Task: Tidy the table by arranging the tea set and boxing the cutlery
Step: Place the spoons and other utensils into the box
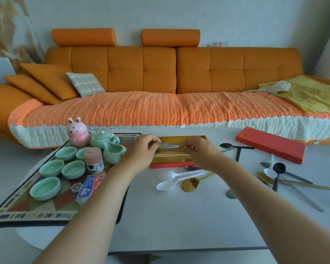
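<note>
Cutlery box (181, 139), gold-lined, lies directly beneath both hands. A gold spoon (174, 149) is pinched over it, bowl end by the left hand (141, 151), handle by the right hand (196, 149). It should be lowered level, aligned with the box's length.

The left hand (141, 151) and right hand (200, 151) pinched a spoon (172, 149) over the box (181, 139); cups (51, 167) sat left.

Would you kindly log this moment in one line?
step: boxing cutlery | left hand: holds gold spoon at open box | right hand: holds same spoon | red lid: aside
</note>
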Motion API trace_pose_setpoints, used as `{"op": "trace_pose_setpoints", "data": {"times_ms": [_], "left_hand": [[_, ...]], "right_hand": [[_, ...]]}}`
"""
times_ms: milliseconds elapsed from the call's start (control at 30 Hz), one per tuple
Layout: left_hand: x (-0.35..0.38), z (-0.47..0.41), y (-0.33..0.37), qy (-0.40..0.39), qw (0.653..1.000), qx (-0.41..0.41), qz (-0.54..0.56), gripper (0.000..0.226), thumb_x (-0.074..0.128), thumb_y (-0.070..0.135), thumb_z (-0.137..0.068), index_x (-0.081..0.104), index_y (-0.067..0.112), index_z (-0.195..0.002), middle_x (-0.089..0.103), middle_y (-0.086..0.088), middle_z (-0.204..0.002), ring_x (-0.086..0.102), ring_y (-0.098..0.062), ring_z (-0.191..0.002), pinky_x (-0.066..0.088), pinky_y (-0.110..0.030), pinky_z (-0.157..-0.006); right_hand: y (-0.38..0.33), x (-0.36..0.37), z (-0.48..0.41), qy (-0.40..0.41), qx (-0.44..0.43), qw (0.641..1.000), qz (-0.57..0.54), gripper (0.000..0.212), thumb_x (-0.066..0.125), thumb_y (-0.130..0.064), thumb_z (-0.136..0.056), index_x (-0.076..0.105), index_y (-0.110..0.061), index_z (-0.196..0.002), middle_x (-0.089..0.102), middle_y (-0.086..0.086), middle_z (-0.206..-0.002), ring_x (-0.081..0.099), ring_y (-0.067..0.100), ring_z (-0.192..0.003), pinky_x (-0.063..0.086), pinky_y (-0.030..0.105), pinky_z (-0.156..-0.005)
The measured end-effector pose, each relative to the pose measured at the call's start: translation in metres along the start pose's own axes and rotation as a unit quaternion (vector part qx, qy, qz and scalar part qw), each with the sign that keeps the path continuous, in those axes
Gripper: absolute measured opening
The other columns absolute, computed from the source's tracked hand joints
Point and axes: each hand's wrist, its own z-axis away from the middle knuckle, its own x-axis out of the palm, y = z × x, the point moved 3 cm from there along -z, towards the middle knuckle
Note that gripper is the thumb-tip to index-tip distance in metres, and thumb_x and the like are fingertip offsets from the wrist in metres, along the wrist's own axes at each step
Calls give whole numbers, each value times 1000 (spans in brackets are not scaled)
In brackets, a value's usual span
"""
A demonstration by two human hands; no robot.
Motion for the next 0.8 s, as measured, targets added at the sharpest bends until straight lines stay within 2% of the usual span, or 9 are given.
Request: {"op": "trace_pose_setpoints", "data": {"times_ms": [100,200,333,433,567,700,800], "left_hand": [[8,-2,0,-13,991,63,-114,27,54,18,-98,64,28,-121,55,8,-116,54,-16,-104,45,-31,-83],[14,-6,-1,-27,984,75,-158,34,51,18,-98,59,25,-130,54,5,-126,50,-19,-116,43,-35,-93],[22,-6,0,-62,970,113,-207,32,45,23,-100,63,25,-127,58,5,-125,51,-19,-116,43,-41,-97],[25,-7,-1,-85,964,115,-224,34,42,30,-101,64,25,-126,60,6,-127,52,-16,-117,42,-38,-98],[28,-6,-1,-117,954,112,-254,37,42,39,-101,62,27,-130,58,7,-130,50,-17,-120,39,-36,-99],[30,-6,1,-132,946,101,-277,38,41,42,-100,63,26,-128,57,5,-129,48,-17,-121,38,-37,-98],[33,-3,5,-130,951,101,-260,41,43,42,-99,59,24,-132,54,4,-132,47,-18,-122,38,-38,-102]], "right_hand": [[11,-1,-6,15,25,999,14,34,44,-8,-98,71,-25,-107,60,-3,-108,59,19,-84,43,21,-62],[19,6,-10,-8,56,998,27,36,42,-8,-98,71,-26,-110,63,-1,-107,60,19,-82,45,22,-61],[22,11,-14,-28,72,997,30,42,37,-5,-96,72,-26,-109,65,-2,-92,63,21,-72,51,31,-61],[21,13,-15,-55,65,996,37,46,35,-3,-93,71,-26,-108,63,-2,-93,62,21,-72,52,32,-61],[19,13,-13,-74,45,996,22,40,38,-11,-90,73,-27,-101,69,-1,-90,65,26,-76,57,41,-69],[17,13,-10,-69,37,997,17,37,40,-17,-88,73,-30,-97,70,1,-88,65,23,-76,57,43,-71],[15,12,-6,-80,40,996,12,36,40,-19,-90,72,-31,-101,69,-4,-94,65,12,-76,58,33,-69]]}}
